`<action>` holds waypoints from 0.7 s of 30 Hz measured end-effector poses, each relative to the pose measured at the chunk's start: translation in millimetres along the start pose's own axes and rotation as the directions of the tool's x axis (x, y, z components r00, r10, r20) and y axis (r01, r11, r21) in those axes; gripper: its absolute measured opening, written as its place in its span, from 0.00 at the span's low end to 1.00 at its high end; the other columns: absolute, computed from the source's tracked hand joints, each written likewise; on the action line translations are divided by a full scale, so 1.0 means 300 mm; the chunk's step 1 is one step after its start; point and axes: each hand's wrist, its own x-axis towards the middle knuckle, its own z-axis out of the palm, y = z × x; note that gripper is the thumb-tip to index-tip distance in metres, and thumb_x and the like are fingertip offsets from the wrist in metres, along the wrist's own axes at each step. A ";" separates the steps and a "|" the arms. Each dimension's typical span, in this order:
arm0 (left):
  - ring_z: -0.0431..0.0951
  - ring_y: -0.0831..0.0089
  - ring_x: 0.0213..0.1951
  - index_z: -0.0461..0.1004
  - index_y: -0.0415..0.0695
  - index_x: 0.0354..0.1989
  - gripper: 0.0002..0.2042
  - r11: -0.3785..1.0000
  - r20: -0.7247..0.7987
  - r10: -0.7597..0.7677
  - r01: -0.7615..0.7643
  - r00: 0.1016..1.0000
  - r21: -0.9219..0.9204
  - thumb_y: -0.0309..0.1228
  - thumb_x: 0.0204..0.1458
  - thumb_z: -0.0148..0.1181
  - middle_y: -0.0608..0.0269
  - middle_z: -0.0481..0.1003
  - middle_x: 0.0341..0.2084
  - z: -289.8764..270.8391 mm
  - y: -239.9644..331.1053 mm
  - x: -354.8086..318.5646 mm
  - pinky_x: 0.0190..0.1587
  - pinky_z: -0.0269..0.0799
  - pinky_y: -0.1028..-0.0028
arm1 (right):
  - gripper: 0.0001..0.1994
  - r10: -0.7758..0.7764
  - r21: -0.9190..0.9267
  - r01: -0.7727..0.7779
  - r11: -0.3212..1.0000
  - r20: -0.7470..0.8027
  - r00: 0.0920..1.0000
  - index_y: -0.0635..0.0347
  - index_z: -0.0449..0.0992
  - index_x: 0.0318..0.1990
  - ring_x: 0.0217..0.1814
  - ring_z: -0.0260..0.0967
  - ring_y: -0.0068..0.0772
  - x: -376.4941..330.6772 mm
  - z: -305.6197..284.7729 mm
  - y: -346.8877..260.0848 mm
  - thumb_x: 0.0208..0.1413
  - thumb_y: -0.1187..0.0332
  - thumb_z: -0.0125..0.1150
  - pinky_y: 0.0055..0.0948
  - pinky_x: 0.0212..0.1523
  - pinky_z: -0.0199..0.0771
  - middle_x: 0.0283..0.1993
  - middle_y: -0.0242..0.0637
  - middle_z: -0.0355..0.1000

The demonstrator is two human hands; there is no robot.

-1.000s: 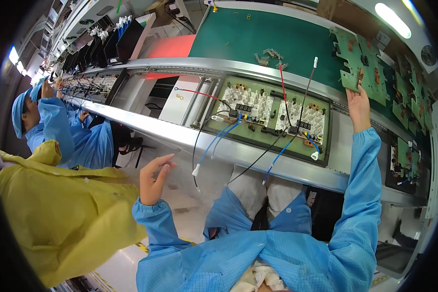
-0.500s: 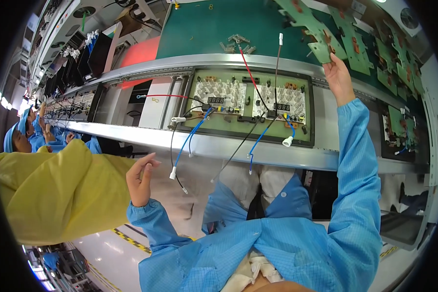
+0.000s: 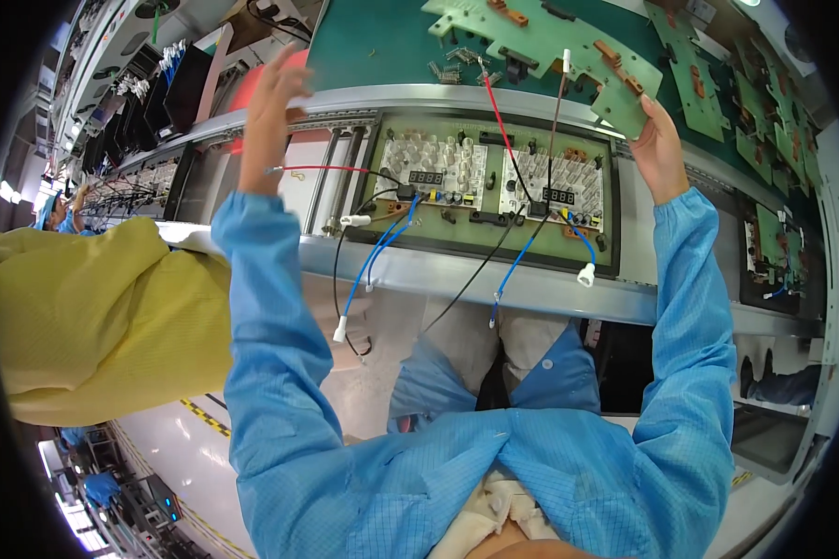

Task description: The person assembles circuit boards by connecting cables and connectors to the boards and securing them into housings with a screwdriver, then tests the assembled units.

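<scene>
Both hands raised over a test fixture.
The right hand [image 3: 657,149] pinches a green board [image 3: 625,93] at its lower corner above the fixture [image 3: 494,186]; the left hand [image 3: 270,112] hangs open and empty beside a red wire [image 3: 331,169].

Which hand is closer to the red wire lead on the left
Left. The left hand is raised just above the red wire lead; the right hand holds a green board far across.

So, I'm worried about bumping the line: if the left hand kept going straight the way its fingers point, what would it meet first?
Probably the red panel beside the green conveyor belt, just beyond the raised left hand; depth is unclear, so it may pass above it.
</scene>
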 end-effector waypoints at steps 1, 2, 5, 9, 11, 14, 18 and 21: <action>0.70 0.78 0.37 0.65 0.48 0.60 0.22 0.999 0.030 -0.029 0.030 0.999 -0.031 0.44 0.62 0.41 0.63 0.70 0.44 0.028 -0.054 0.068 0.36 0.63 0.79 | 0.16 -0.001 -0.001 0.001 1.000 0.001 1.000 0.63 0.69 0.53 0.56 0.68 0.29 0.009 0.010 0.004 0.61 0.63 0.50 0.28 0.57 0.64 0.53 0.38 0.71; 0.70 0.78 0.37 0.65 0.48 0.60 0.22 0.999 0.031 -0.028 0.029 0.999 -0.036 0.44 0.62 0.41 0.63 0.70 0.44 0.059 -0.105 0.132 0.36 0.63 0.79 | 0.18 0.025 0.000 -0.025 1.000 -0.002 1.000 0.64 0.68 0.55 0.56 0.68 0.31 0.012 0.026 0.006 0.61 0.63 0.50 0.28 0.57 0.64 0.54 0.39 0.71; 0.68 0.79 0.36 0.63 0.46 0.62 0.27 0.990 0.122 -0.133 0.137 0.983 -0.023 0.51 0.62 0.39 0.66 0.71 0.39 0.111 -0.198 0.238 0.35 0.62 0.80 | 0.21 0.073 0.004 -0.073 0.997 0.023 0.997 0.65 0.65 0.57 0.57 0.67 0.34 0.008 0.074 0.011 0.61 0.62 0.49 0.30 0.57 0.64 0.56 0.42 0.69; 0.59 0.83 0.28 0.58 0.40 0.63 0.34 0.957 0.391 -0.097 0.194 0.915 -0.216 0.57 0.62 0.29 0.72 0.62 0.26 0.190 -0.242 0.263 0.29 0.52 0.82 | 0.22 0.130 0.015 -0.130 0.991 0.020 0.991 0.65 0.63 0.59 0.58 0.67 0.37 0.006 0.068 0.015 0.61 0.61 0.49 0.31 0.57 0.66 0.57 0.43 0.68; 0.58 0.83 0.26 0.59 0.38 0.62 0.33 0.937 0.456 -0.089 0.229 0.886 -0.263 0.56 0.62 0.30 0.72 0.62 0.24 0.205 -0.246 0.254 0.29 0.53 0.82 | 0.23 0.138 -0.007 -0.138 0.990 0.022 0.990 0.65 0.63 0.59 0.57 0.67 0.38 -0.004 0.087 0.006 0.62 0.60 0.47 0.32 0.56 0.66 0.56 0.44 0.68; 0.60 0.84 0.25 0.63 0.39 0.58 0.27 0.927 0.454 -0.077 0.232 0.887 -0.296 0.50 0.63 0.36 0.74 0.64 0.24 0.192 -0.187 0.211 0.28 0.55 0.83 | 0.24 0.145 -0.158 -0.136 0.978 0.044 0.988 0.66 0.62 0.60 0.57 0.68 0.38 -0.014 0.105 0.011 0.63 0.58 0.44 0.33 0.55 0.68 0.55 0.43 0.69; 0.62 0.87 0.24 0.68 0.43 0.49 0.16 0.954 0.385 -0.154 0.238 0.910 -0.180 0.41 0.61 0.45 0.75 0.68 0.26 0.215 -0.163 0.197 0.26 0.58 0.85 | 0.24 0.180 -0.225 -0.152 0.962 0.108 0.978 0.65 0.62 0.60 0.56 0.68 0.37 0.002 0.097 0.024 0.64 0.57 0.42 0.32 0.55 0.69 0.55 0.43 0.69; 0.65 0.87 0.25 0.68 0.42 0.48 0.16 0.974 0.392 -0.115 0.181 0.913 -0.135 0.41 0.61 0.46 0.73 0.70 0.27 0.189 -0.150 0.206 0.26 0.59 0.84 | 0.23 0.141 -0.248 -0.129 0.960 0.032 0.989 0.66 0.62 0.60 0.55 0.69 0.36 0.022 0.096 0.036 0.65 0.57 0.41 0.32 0.54 0.69 0.56 0.43 0.68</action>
